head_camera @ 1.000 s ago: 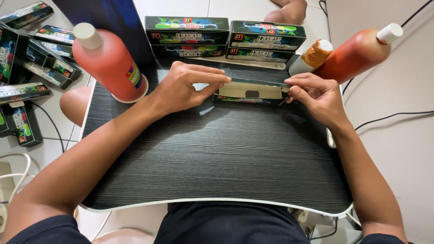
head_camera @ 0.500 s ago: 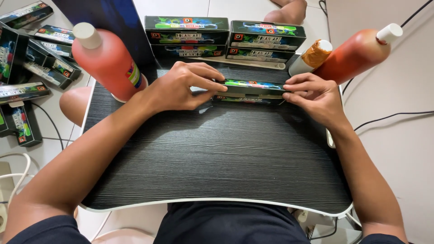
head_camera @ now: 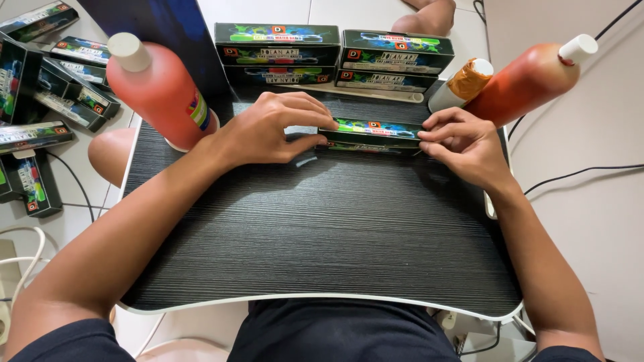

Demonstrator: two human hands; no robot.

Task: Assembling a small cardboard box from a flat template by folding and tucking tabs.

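Resting on the dark wood-grain lap desk (head_camera: 322,248), a long green-and-black printed carton (head_camera: 376,134) lies flat at the far middle. Left hand (head_camera: 265,131) pinches its left end, right hand (head_camera: 463,144) its right end flap. Stacked matching cartons (head_camera: 335,53) behind look finished; this one looks nearly closed.

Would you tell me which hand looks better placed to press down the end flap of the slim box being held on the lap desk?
Probably the right hand: its fingertips pinch the right end of the slim box, while the left hand lies over the left end, steadying it.
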